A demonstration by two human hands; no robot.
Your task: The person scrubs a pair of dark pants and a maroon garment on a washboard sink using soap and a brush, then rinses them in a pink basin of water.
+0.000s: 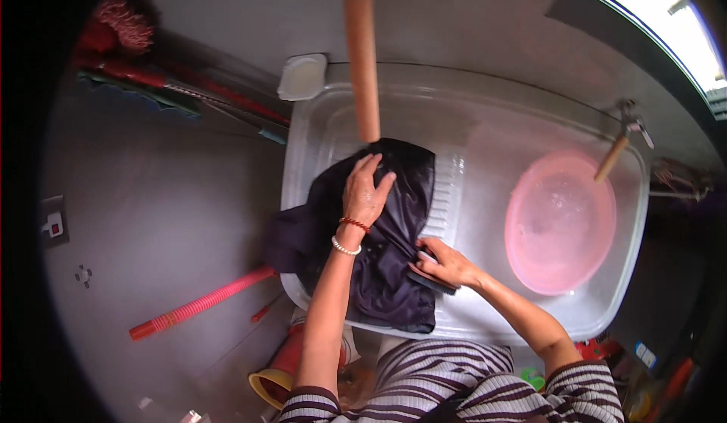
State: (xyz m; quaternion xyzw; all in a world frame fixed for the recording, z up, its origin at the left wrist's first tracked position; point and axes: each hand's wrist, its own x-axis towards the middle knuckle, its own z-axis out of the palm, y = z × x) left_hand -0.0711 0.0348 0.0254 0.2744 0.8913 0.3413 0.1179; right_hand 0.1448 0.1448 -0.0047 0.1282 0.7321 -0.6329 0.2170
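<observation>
A dark wet garment (392,286) is spread over the left part of a pale laundry sink (483,105), and some of it hangs over the sink's left rim. On the cloth rests my left hand (363,193), palm down with thumb and fingers apart, wearing two bead bracelets at the wrist. My right hand (446,264) grips a scrubbing brush (433,282) with dark bristles at the garment's right edge. Ridges of a washboard (446,196) moulded into the sink show just right of the cloth.
A pink basin (559,224) of water stands in the sink's right side under a tap (629,119). An orange-brown tube (362,65) hangs from above over the garment. A white dish (303,76) sits on the back left corner. Mop handles (227,105) and a pink ribbed hose (204,303) lie left.
</observation>
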